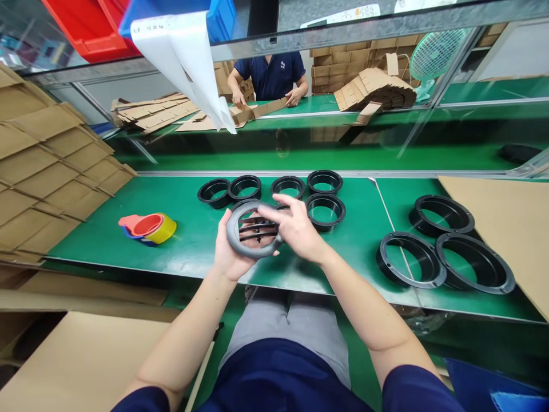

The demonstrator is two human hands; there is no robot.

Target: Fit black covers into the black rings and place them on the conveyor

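Ring in hand: one grey ring (235, 237) with dark bars (257, 233) across its opening, held up over the near part of the green table (193, 254). My left hand (234, 260) is clamped on its left side, thumb on the rim, fingers behind. My right hand (300, 229) is at the right side, fingers spread; I cannot tell whether they grip the rim or only brush it.

Handling note: I judge it best to keep the left grip on the solid rim, off the thin bars, which look likely to flex, and to use light right fingertips. Keeping the ring clear of the black rings (326, 212) just beyond should avoid knocks.

Hard to make out: right fingertips blurred; ring's underside and right edge partly covered. Behind my hands another black ring is mostly hidden. The cardboard sheet (506, 212) at right is cut off by the frame.
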